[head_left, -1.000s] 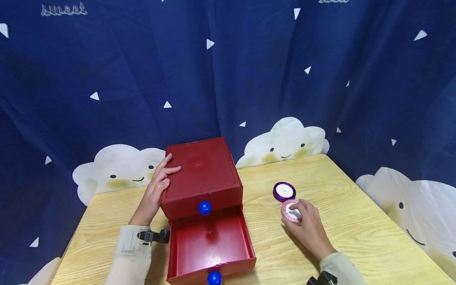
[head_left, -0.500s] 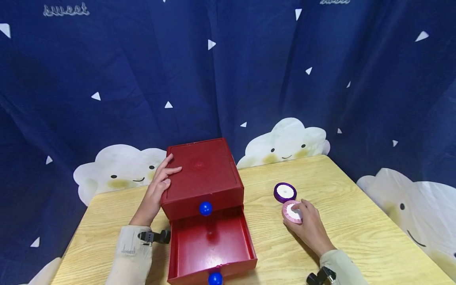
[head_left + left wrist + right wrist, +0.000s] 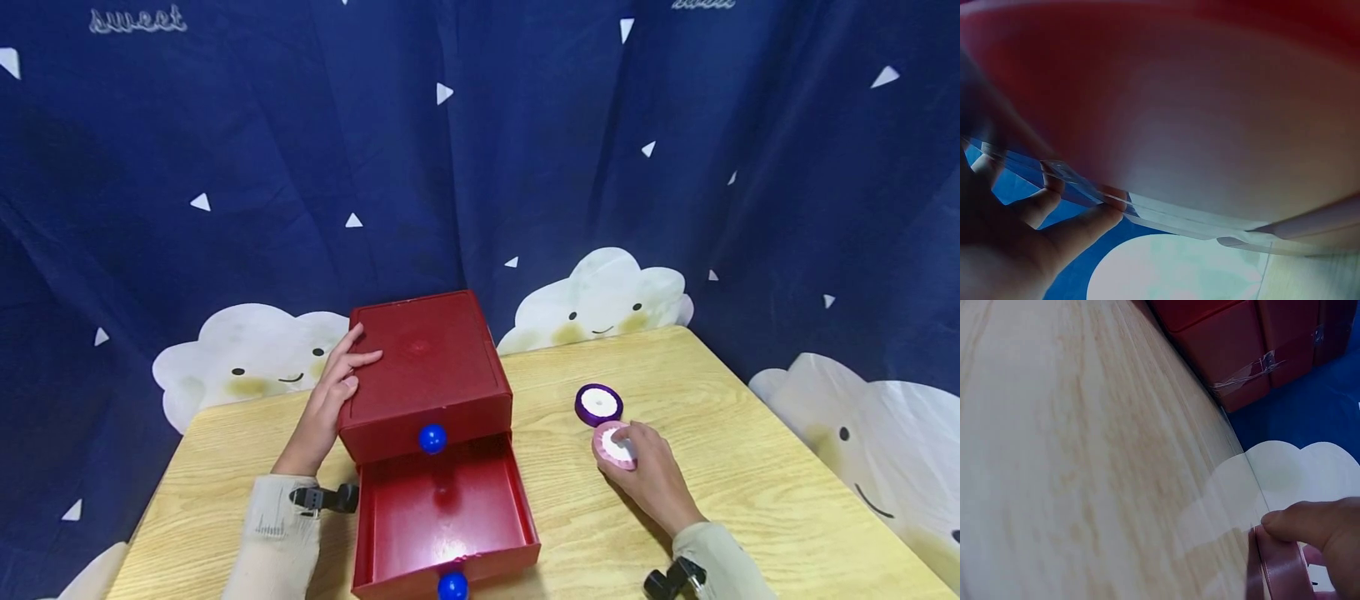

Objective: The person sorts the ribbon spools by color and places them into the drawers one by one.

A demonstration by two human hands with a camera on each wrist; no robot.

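My left hand (image 3: 322,417) rests on the left side and top edge of a red drawer box (image 3: 427,358), its fingers fairly straight and spread. The box's lower drawer (image 3: 442,517) is pulled out, and its floor shows bare. Right of the box, my right hand (image 3: 652,475) grips a roll of pink ribbon (image 3: 613,446) with a white core. In the right wrist view the thumb presses on the rim of the pink ribbon roll (image 3: 1285,569). A roll of purple ribbon (image 3: 598,404) lies flat on the table just behind the pink one.
Blue ball knobs sit on the upper drawer front (image 3: 432,438) and the lower drawer front (image 3: 452,585). The wooden table (image 3: 720,433) ends at a dark blue curtain (image 3: 390,150) with cloud prints. Clear tape (image 3: 1247,375) crosses the box's side.
Both hands keep their places; the view shifts only very slightly. The right hand still holds the pink ribbon roll, and the left still rests on the box.
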